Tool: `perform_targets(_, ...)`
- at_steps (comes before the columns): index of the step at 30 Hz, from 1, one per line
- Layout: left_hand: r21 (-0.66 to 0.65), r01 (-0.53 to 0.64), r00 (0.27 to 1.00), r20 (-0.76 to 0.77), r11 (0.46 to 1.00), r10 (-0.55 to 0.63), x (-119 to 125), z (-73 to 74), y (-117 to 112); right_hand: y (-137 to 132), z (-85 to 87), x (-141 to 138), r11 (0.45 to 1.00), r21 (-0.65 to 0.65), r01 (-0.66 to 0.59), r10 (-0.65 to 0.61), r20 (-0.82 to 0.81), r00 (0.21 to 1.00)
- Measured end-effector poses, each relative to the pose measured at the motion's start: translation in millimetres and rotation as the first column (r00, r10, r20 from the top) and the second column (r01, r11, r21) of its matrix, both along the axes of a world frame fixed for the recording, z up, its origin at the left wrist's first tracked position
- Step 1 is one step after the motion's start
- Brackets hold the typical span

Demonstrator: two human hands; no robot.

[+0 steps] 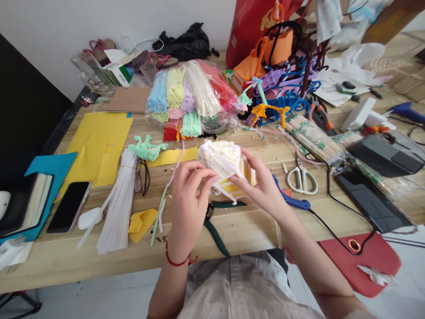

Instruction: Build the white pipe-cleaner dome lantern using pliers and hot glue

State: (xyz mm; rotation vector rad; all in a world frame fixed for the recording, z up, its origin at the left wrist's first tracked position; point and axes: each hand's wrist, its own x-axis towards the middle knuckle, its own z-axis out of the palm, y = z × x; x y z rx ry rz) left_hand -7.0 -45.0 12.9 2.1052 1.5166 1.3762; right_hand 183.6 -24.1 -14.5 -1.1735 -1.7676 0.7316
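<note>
A small craft house (222,160) with a cream, fuzzy pipe-cleaner roof and yellow walls trimmed in white is held up just over the table. My right hand (262,184) grips it from the right, thumb along the near side and fingers behind. At its near left corner, my left hand (192,195) has thumb and forefinger pinched on the roof's edge. A loose white pipe-cleaner end (229,195) dangles below. Beneath the hands lie green-handled pruning shears (217,239), and a blue-handled glue gun (292,199) rests right of them, its front partly hidden by my right hand.
White-handled scissors (303,179) lie to the right. Bagged pipe cleaners (186,91) sit behind. White strips (116,208), eyeglasses (142,176), a green pipe-cleaner figure (148,148) and a phone (69,207) are on the left. A black cord (330,190) crosses the right side.
</note>
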Motion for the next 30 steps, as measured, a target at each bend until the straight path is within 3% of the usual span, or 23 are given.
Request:
perform_targets(7,0.170,-0.090,0.995,0.065,0.981,0.080,11.9,-15.2,-5.9,-1.2,-0.6,-0.5,1.000,-0.014,0.017,-0.017,-0.032,0.999)
perform_targets(12,0.274,-0.104,0.994,-0.011,0.956,0.111,12.3,-27.8,-10.8,-3.3,-0.1,-1.3,0.999,-0.020,0.036,-0.037,-0.038,0.999)
perform_targets(18,0.294,-0.108,0.986,-0.088,0.950,0.140,10.2,-33.9,-17.2,-4.8,-4.3,-1.3,0.999,-0.017,0.029,-0.029,-0.050,0.998)
perform_targets(24,0.184,-0.124,0.990,0.086,0.975,0.110,8.5,-38.4,-23.6,-7.5,-10.6,0.2,0.998,-0.016,0.062,-0.063,-0.081,0.995)
perform_targets(30,0.271,-0.063,0.972,-0.201,0.960,0.121,14.8,-46.3,-27.6,-12.6,-21.0,-2.6,0.991,-0.056,0.119,-0.127,-0.172,0.977)
